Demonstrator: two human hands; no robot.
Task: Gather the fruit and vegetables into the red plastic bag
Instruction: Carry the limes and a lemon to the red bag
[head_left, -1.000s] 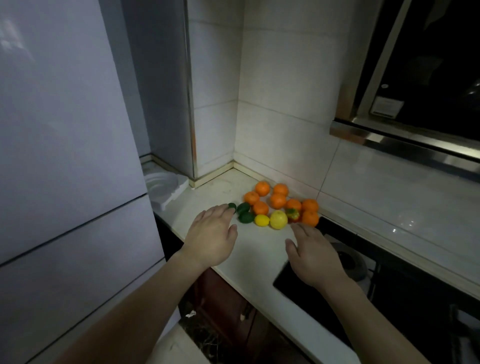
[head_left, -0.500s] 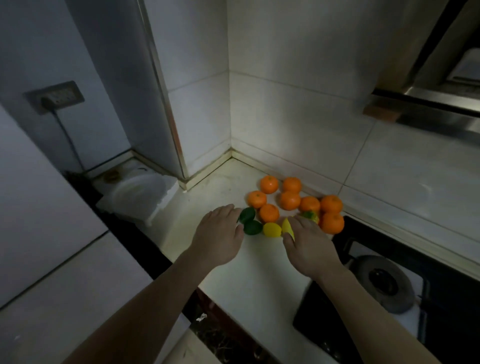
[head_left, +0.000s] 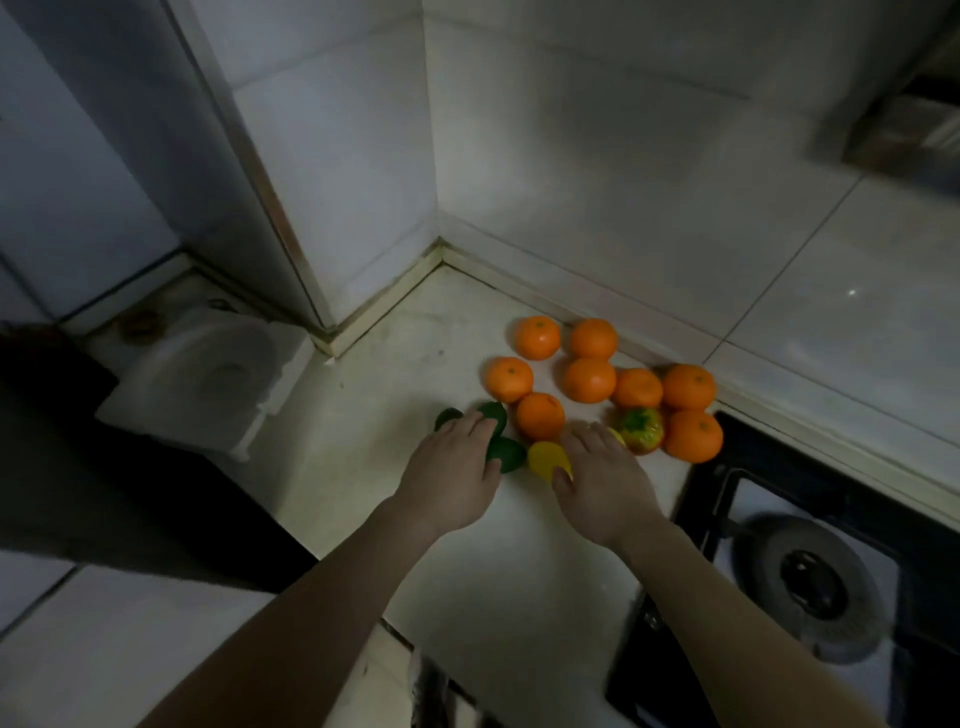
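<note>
Dimly lit kitchen corner, seen from above by the person working. A pale counter (head_left: 358, 447) meets a tiled wall (head_left: 597, 182) at the back.

Fruit lies loose on the counter near the wall. Eight oranges (head_left: 589, 380) sit in a tight cluster, most of them touching. Just in front of them are three limes (head_left: 506, 453), a lemon (head_left: 544, 460), and a red-and-green fruit (head_left: 640, 428) that touches the rightmost oranges.

Both bare forearms reach in from the bottom edge, palms down. The left hand (head_left: 452, 478) rests on the limes, its fingers nearly straight and laid across them, not wrapped round any. The right hand (head_left: 602, 483) lies just beside it, fingers stretched forward and slightly spread. Its thumb touches the lemon, and its fingertips cover a second yellow fruit (head_left: 618, 435), of which only a sliver shows. It grips nothing.

To the right, a black hob with a round burner (head_left: 810, 582) is set into the counter. To the left, on a lower ledge, sits a white moulded block (head_left: 208, 374).
</note>
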